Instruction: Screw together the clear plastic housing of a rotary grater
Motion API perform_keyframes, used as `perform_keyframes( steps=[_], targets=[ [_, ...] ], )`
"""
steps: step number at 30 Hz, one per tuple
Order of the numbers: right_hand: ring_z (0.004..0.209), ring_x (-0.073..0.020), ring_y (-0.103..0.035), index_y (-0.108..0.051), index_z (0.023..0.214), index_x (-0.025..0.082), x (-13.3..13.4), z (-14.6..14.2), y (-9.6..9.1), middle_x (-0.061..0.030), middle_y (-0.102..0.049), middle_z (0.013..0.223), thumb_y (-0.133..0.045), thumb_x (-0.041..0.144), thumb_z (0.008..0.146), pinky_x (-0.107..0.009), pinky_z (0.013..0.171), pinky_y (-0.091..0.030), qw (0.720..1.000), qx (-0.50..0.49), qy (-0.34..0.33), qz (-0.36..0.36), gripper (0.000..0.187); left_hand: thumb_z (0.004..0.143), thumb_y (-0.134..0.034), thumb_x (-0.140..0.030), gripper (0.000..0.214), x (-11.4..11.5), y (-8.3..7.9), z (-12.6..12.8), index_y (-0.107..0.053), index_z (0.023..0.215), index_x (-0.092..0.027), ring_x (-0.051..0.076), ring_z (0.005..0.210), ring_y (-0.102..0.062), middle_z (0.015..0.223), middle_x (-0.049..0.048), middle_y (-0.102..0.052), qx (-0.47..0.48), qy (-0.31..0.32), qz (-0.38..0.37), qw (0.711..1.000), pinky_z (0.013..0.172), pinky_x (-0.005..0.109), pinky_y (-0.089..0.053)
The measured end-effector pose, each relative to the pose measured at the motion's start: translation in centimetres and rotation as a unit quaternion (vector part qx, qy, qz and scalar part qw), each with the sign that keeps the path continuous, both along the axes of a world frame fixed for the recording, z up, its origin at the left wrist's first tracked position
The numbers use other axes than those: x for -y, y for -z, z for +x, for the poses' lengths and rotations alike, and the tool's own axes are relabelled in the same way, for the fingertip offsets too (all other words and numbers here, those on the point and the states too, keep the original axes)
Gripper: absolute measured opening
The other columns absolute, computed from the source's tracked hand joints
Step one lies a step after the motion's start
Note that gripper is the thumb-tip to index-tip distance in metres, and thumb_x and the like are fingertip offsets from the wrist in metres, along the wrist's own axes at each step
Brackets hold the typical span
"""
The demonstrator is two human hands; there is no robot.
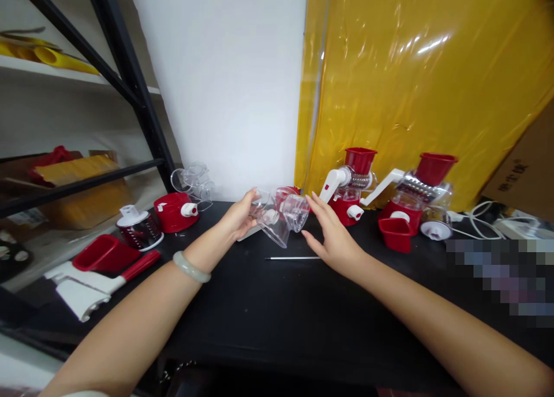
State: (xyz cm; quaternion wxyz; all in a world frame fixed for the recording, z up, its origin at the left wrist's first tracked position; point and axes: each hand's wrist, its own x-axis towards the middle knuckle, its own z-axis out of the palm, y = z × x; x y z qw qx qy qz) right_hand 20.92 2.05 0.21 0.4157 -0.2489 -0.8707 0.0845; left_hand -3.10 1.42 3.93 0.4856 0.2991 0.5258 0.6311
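Note:
My left hand (240, 217) grips a clear plastic grater housing (281, 218) and holds it tilted just above the black table (277, 310). A pale bracelet (191, 267) circles that wrist. My right hand (331, 235) is beside the housing on its right, fingers stretched out and apart, fingertips close to the clear plastic, holding nothing. A thin metal rod (292, 258) lies on the table just below both hands.
Two assembled red-and-white rotary graters (350, 189) (418, 198) stand at the back right by a yellow sheet. A loose red hopper (396, 234) lies near them. Red base (173, 211), drum blade (138, 227), red pusher and white handle (97, 270) lie left. Cables sit far right.

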Motion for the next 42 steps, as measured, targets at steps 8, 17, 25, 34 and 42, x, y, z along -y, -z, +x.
perform_keyframes(
  steps=[8, 17, 25, 34, 42],
  targets=[
    [0.145, -0.0286, -0.035, -0.025, 0.155, 0.036, 0.1, 0.5, 1.8, -0.0102, -0.032, 0.159, -0.058, 0.022, 0.092, -0.052, 0.112, -0.042, 0.998, -0.057, -0.017, -0.007, 0.073, 0.094, -0.053, -0.047, 0.038, 0.4, 0.5, 1.1, -0.061, 0.108, -0.013, 0.016, 0.07, -0.065, 0.08, 0.0083, -0.062, 0.009, 0.051, -0.016, 0.999, 0.066, 0.031, -0.061],
    [0.143, -0.0292, -0.039, -0.028, 0.154, 0.037, 0.3, 0.6, 2.0, -0.0093, -0.036, 0.157, -0.064, 0.025, 0.09, -0.053, 0.111, -0.045, 0.997, -0.078, -0.014, -0.016, 0.074, 0.093, -0.055, -0.047, 0.037, 0.4, 0.9, 1.3, -0.062, 0.107, -0.014, 0.016, 0.067, -0.063, 0.078, 0.0073, -0.062, 0.01, 0.047, -0.017, 0.999, 0.066, 0.032, -0.061],
    [0.143, -0.0301, -0.039, -0.028, 0.153, 0.036, 0.6, 0.6, 1.9, -0.0102, -0.036, 0.157, -0.062, 0.023, 0.09, -0.054, 0.111, -0.044, 0.996, -0.083, -0.02, -0.017, 0.073, 0.09, -0.057, -0.05, 0.038, 0.4, 0.9, 1.6, -0.063, 0.105, -0.015, 0.017, 0.071, -0.065, 0.081, 0.0074, -0.062, -0.013, 0.045, 0.002, 0.999, 0.069, 0.034, -0.06],
    [0.148, -0.0286, -0.03, -0.01, 0.158, 0.032, -0.1, -0.1, 4.1, -0.0124, -0.028, 0.161, -0.064, 0.022, 0.089, -0.053, 0.114, -0.04, 0.998, -0.063, 0.013, -0.006, 0.088, 0.074, -0.076, -0.043, 0.058, 2.9, -0.9, 1.0, -0.063, 0.129, -0.028, 0.023, 0.099, -0.06, 0.117, 0.0093, -0.053, -0.437, -0.12, 0.297, 0.841, 0.086, 0.036, -0.057],
    [0.148, -0.0295, -0.029, -0.007, 0.159, 0.029, 0.2, 0.0, 4.0, -0.0135, -0.025, 0.163, -0.059, 0.021, 0.091, -0.053, 0.114, -0.04, 0.998, -0.055, 0.004, -0.016, 0.086, 0.082, -0.063, -0.052, 0.047, 1.1, -0.4, 1.3, -0.065, 0.124, -0.032, 0.015, 0.071, -0.056, 0.095, 0.0056, -0.053, -0.242, -0.052, 0.104, 0.963, 0.056, 0.028, -0.057]
  ],
)
